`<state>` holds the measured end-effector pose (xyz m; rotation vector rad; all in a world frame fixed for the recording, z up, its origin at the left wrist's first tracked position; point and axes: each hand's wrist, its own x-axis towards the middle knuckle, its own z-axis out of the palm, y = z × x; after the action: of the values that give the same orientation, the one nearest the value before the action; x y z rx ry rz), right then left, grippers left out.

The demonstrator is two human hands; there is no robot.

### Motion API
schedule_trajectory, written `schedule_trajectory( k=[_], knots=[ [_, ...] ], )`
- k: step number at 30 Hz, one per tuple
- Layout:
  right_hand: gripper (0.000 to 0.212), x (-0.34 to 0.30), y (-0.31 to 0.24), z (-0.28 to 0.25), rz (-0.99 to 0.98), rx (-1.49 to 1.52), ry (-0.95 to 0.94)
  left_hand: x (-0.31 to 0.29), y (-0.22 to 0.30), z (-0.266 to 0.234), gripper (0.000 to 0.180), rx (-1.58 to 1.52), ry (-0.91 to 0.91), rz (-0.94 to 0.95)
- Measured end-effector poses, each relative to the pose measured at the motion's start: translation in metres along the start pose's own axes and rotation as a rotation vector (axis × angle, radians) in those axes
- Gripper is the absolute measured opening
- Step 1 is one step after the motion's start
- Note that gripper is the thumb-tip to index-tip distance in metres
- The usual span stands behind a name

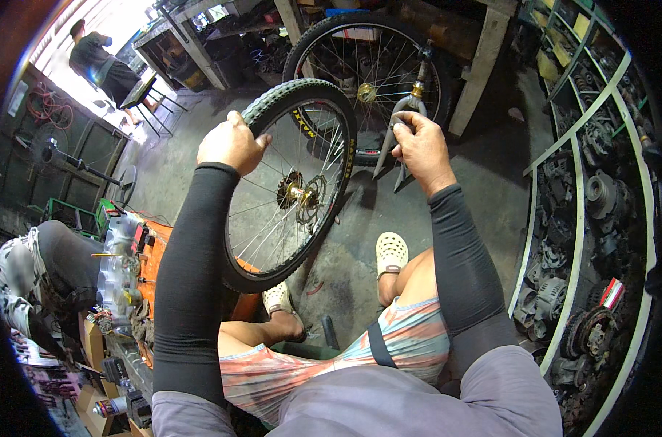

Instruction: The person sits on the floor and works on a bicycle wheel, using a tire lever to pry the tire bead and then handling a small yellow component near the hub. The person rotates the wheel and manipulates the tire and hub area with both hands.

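My left hand is closed over the upper left of a knobby-tyred bicycle wheel, which stands tilted on the floor in front of me. The wheel has a gold hub with a cog cassette and a brake disc. My right hand is closed on a grey bicycle fork, its fingers curled and partly hiding one leg. The fork's two legs point down toward the floor, and its gold-ringed steerer end points up. Behind it stands a second bicycle wheel, partly covered by the first wheel and the fork.
A shelf rack full of dark metal parts lines the right side. At the left are an orange surface with clear containers and a person in grey trousers. Another person stands by a stool at the far left. A wooden bench post rises behind.
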<state>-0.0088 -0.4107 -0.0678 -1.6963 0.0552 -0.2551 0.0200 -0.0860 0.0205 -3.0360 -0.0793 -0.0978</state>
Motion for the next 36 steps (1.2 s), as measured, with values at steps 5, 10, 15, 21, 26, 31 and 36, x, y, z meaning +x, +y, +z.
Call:
schedule_trajectory(
  k=[5,10,15,21,26,31,36],
  knots=[
    [0.031,0.004,0.001,0.011,0.042,0.006,-0.035,-0.049,-0.061,0.011,0.079,-0.467,0.094,0.164],
    [0.034,0.006,0.003,0.014,0.055,0.048,-0.046,-0.136,-0.069,0.028,0.071,-0.394,0.252,-0.116],
    [0.035,0.013,0.006,0.033,0.025,0.042,-0.126,-0.158,-0.087,0.024,0.069,-0.400,0.285,-0.156],
    [0.035,0.000,-0.006,0.050,0.036,-0.077,-0.190,-0.193,-0.105,0.018,0.062,-0.482,0.205,-0.420],
    [0.035,0.004,-0.002,0.053,0.045,-0.075,-0.181,-0.190,-0.165,0.048,0.055,-0.558,0.300,-0.374],
    [0.036,-0.005,-0.014,0.066,0.016,-0.139,-0.237,-0.205,-0.232,0.070,0.056,-0.716,0.208,-0.391],
    [0.037,-0.010,-0.005,0.074,-0.030,-0.278,-0.256,-0.229,-0.278,0.105,0.071,-0.717,0.266,-0.390]
  ],
)
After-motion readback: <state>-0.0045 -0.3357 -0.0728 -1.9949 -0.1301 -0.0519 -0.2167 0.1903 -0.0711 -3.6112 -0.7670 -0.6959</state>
